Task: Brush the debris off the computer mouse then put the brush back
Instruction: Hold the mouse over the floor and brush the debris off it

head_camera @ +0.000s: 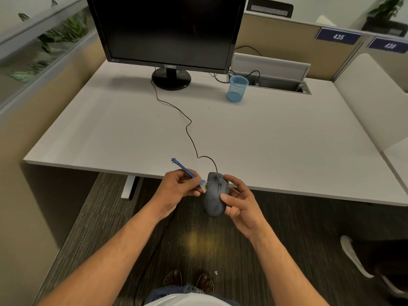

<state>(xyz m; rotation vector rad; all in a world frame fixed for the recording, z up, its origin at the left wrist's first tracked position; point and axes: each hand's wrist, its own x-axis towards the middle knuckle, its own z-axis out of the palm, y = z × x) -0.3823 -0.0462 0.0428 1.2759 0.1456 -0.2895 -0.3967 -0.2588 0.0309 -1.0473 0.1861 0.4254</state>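
Note:
A dark wired computer mouse [213, 195] is held in the air just in front of the desk's near edge, gripped along its right side by my right hand [239, 200]. My left hand [177, 187] pinches a small blue brush [187, 172] by its handle. The brush's pale bristles [204, 187] touch the mouse's left side. The handle's far end points up and left over the desk edge. The mouse's black cable [188, 129] runs across the white desk [276, 140] toward the monitor.
A blue mesh pen cup [236, 89] stands at the back of the desk, right of the black monitor [170, 32]. An open cable tray [282, 83] lies behind the cup. Another person's shoe [353, 255] is on the carpet at the right. My feet show below.

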